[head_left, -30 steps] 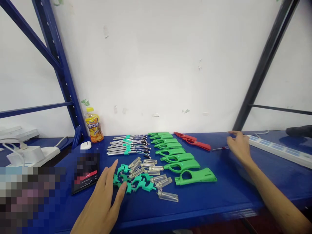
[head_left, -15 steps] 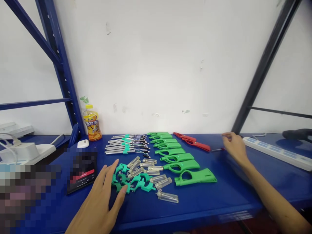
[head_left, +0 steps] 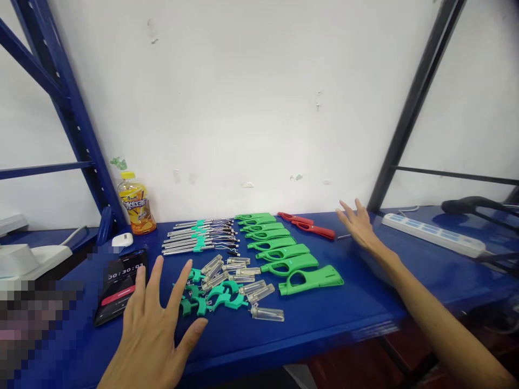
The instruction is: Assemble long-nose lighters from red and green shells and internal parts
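Observation:
My left hand [head_left: 156, 329] hovers open, fingers spread, over the blue shelf [head_left: 344, 313], just left of a heap of teal trigger pieces [head_left: 206, 297] and clear plastic tubes [head_left: 243, 281]. My right hand [head_left: 359, 227] is open with fingers stretched out, palm down, beside the tip of two red handles [head_left: 310, 226] and a thin screwdriver. A row of several green handle shells [head_left: 279, 248] lies between the hands. Behind the tubes is a bundle of metal rods with teal clips [head_left: 200, 237].
A phone [head_left: 121, 281] showing a timer lies left of my left hand. An orange drink bottle [head_left: 135, 202] and a white mouse [head_left: 121, 239] stand at the back left by the blue upright. A white power strip [head_left: 433, 235] lies at the right.
The view has shifted right and down. My left hand has lifted and spread its fingers. My right hand has opened out flat nearer the red handles.

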Demonstrator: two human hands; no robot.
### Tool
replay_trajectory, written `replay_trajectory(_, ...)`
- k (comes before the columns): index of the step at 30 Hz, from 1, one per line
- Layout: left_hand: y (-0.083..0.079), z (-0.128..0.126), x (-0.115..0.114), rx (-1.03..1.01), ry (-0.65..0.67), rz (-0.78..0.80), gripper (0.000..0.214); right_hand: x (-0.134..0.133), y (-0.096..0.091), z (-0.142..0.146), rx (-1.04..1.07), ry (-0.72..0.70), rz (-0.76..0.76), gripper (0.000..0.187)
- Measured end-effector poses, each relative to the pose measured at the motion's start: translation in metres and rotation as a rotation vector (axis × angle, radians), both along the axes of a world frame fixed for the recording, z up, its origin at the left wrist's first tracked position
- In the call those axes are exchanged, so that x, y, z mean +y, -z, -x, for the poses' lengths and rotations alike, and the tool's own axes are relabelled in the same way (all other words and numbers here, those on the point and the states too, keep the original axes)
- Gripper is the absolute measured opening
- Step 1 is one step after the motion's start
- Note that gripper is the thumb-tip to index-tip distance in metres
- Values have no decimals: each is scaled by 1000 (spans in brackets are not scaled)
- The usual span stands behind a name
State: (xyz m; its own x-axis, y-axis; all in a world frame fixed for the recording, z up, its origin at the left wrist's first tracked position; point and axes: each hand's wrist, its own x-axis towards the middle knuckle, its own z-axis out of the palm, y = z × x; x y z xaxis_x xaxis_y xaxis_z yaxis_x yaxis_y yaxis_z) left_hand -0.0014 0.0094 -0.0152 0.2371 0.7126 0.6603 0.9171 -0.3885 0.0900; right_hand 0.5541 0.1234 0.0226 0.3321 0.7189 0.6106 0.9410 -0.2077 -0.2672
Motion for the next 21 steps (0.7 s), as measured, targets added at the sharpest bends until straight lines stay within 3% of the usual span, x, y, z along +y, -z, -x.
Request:
replay_trajectory(8,5,4,6,78,14,-2,72,-2,3,20,-41,-18,41,42)
replay_trajectory(16,-4,0,1,101,3,1,75,-2,8,24,-40,-139,171,47)
replay_trajectory(21,2,7,4,84,11,-17,76,0,14,24,-84,-159,230,60)
